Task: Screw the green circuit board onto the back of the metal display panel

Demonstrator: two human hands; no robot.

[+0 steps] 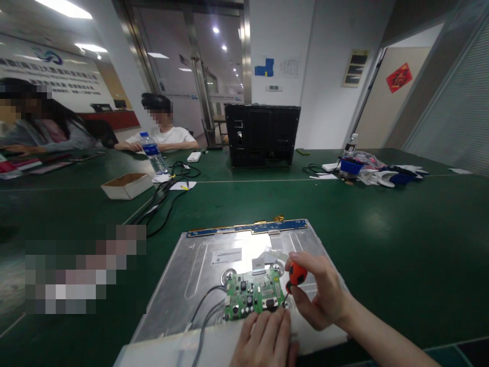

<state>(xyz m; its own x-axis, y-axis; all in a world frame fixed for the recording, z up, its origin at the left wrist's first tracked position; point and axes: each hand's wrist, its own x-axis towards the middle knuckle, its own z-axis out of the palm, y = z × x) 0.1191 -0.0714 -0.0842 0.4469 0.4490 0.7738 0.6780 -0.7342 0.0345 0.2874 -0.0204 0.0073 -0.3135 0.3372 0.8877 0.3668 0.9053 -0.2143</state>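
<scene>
My right hand [321, 290] grips a stubby screwdriver [298, 273] with a round orange-red and black handle. Its thin shaft points down at the lower right corner of a green circuit board [254, 290], where a screw hole seems to be. My left hand [263, 339] lies with its fingers side by side along the board's near edge. The board sits on the silvery metal back of a display panel [173, 285]. A blue circuit strip [248, 228] runs along the panel's far edge. Grey cables [206, 316] leave the board's left side.
A black monitor casing [263, 135] stands across the green table [401, 239]. To the left are a shallow box [128, 186], a water bottle [153, 154] and tangled black cables [164, 193]. Gloves and bags [376, 171] lie at the back right. Two people sit at the far left.
</scene>
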